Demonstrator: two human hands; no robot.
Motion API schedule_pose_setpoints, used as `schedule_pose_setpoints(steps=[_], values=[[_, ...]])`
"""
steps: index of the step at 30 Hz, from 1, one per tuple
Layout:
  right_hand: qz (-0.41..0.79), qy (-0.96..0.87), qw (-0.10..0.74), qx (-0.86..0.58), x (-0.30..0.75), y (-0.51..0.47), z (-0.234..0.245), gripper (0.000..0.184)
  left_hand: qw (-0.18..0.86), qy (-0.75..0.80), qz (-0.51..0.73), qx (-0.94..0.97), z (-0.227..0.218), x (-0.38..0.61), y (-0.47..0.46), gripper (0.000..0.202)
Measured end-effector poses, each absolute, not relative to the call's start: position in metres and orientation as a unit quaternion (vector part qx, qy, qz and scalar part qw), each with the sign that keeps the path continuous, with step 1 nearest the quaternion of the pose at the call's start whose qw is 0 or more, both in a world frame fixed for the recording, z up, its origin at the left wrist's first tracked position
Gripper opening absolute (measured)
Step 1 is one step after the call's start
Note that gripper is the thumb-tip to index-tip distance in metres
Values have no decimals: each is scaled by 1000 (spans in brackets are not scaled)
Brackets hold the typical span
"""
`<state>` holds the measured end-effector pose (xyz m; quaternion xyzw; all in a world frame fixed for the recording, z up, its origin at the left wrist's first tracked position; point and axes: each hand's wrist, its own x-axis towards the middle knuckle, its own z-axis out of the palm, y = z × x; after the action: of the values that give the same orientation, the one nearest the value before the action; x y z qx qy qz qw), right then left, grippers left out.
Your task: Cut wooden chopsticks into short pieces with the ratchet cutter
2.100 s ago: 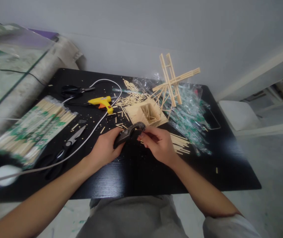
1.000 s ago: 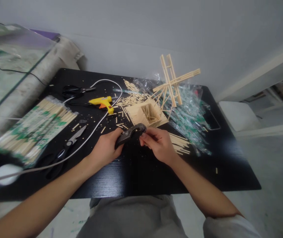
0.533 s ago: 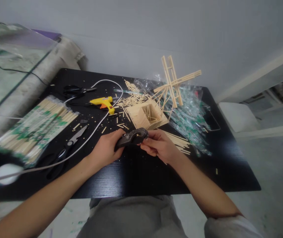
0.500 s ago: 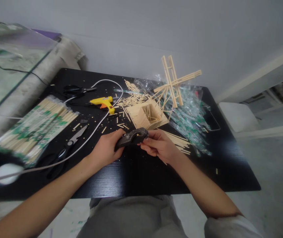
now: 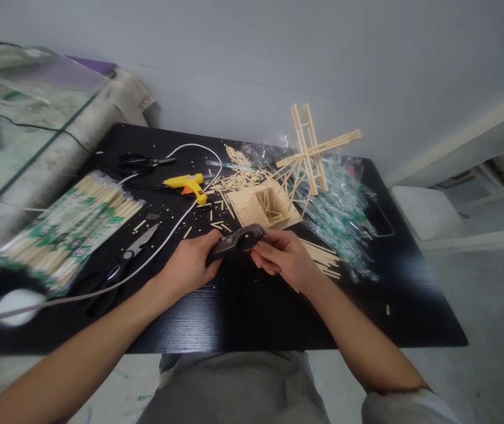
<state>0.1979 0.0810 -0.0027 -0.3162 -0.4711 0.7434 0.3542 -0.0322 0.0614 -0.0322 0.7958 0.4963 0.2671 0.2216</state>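
Observation:
My left hand (image 5: 192, 258) is closed around a dark pliers-like cutting tool (image 5: 236, 240), its curved head pointing right. My right hand (image 5: 285, 257) is pinched at the tool's head, its fingertips touching or very near the jaws. It seems to hold a thin wooden stick, mostly hidden by the fingers; a pale tip shows below the palm. Just beyond the hands sits a wooden stick model with a square, open-topped box (image 5: 274, 203) on a flat base. A cross of paired sticks (image 5: 309, 150) stands behind it.
Left of the model lie a yellow glue gun (image 5: 188, 184) with a white cord, black-handled scissors (image 5: 132, 253), a second pair (image 5: 139, 162) and bagged sticks (image 5: 75, 224). Loose sticks (image 5: 322, 258) and crumpled plastic wrappers (image 5: 340, 212) lie on the right. Offcuts (image 5: 238, 174) litter the black table (image 5: 252, 330).
The tool's head has turned slightly, and the pale bit seen in its jaws earlier no longer shows. Both hands stay in nearly the same place; the whole view has shifted a little.

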Motion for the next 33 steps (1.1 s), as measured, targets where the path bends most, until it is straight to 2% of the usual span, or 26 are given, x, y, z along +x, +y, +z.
schedule_pose_setpoints(steps=[4, 8, 19, 29, 33], values=[[681, -499, 403, -353, 194, 79, 2, 27, 226, 512, 265, 786, -36, -32, 63, 7], [651, -521, 413, -367, 193, 76, 3, 29, 224, 509, 272, 785, -38, -32, 63, 9], [712, -515, 360, -315, 196, 79, 2, 32, 242, 481, 277, 796, -32, -33, 62, 22], [707, -502, 369, -334, 194, 77, -3, 32, 221, 493, 262, 800, -30, -32, 62, 7], [707, -495, 378, -334, 193, 78, -4, 32, 220, 502, 253, 798, -27, -31, 62, 7]])
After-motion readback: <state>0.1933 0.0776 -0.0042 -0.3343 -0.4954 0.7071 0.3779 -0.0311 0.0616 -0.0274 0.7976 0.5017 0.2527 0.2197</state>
